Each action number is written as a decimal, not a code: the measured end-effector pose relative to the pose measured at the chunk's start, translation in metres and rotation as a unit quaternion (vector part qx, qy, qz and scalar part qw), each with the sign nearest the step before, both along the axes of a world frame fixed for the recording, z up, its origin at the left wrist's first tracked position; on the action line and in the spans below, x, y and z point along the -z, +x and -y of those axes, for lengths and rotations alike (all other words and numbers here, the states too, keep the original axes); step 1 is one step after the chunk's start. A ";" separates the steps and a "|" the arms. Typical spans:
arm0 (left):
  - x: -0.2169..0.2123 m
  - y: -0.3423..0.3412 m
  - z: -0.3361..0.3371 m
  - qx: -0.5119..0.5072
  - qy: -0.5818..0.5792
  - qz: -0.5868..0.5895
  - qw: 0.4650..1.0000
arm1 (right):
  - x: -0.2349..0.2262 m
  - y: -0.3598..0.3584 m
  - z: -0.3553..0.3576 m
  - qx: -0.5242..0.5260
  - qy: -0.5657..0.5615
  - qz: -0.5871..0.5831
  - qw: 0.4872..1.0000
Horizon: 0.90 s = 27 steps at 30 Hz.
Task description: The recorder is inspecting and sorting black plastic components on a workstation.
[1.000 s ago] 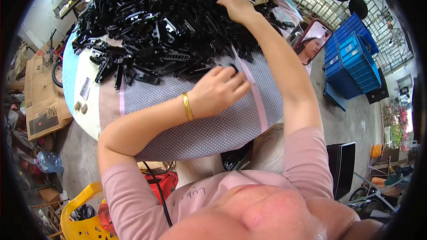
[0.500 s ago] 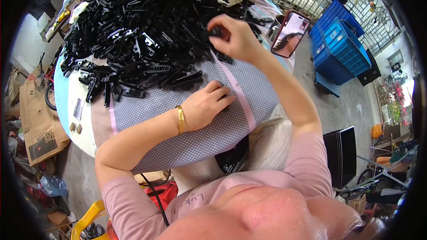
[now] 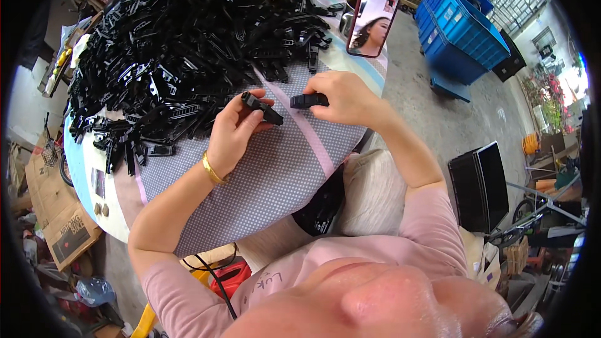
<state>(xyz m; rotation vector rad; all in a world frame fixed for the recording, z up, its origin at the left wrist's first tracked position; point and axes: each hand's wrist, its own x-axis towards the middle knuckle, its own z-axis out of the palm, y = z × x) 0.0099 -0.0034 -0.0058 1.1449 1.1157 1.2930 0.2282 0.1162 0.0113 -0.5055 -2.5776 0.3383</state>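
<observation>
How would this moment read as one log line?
left hand: holds black part; right hand: holds second part; apart; pile of black parts on tablecloth

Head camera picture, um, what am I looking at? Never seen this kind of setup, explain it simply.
No robot here, just someone's bare left hand and right hand. The picture comes from a wide fisheye camera worn on the head, looking down, so straight edges bend near the rim. The left hand grips a small black part, and the right hand holds a second black part; the two do not touch. Beyond them, a big heap of black parts covers much of a cloth-covered table, and a phone is near the table's right side.
</observation>
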 end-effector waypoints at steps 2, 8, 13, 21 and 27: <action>0.000 0.000 -0.003 0.001 -0.010 0.013 1.000 | -0.001 -0.004 0.003 0.033 -0.041 0.049 0.997; -0.004 0.001 -0.006 -0.016 -0.013 0.040 0.999 | -0.018 -0.013 0.017 0.065 -0.216 -0.112 0.968; 0.000 -0.005 -0.006 0.008 -0.002 0.055 0.998 | -0.013 -0.029 0.029 0.018 -0.282 -0.148 0.948; 0.001 -0.006 -0.001 -0.010 0.004 -0.014 1.000 | -0.007 -0.039 0.042 0.013 -0.263 -0.100 0.960; 0.006 -0.008 -0.001 -0.041 0.045 -0.084 0.995 | -0.005 -0.040 0.046 -0.008 -0.083 -0.119 0.989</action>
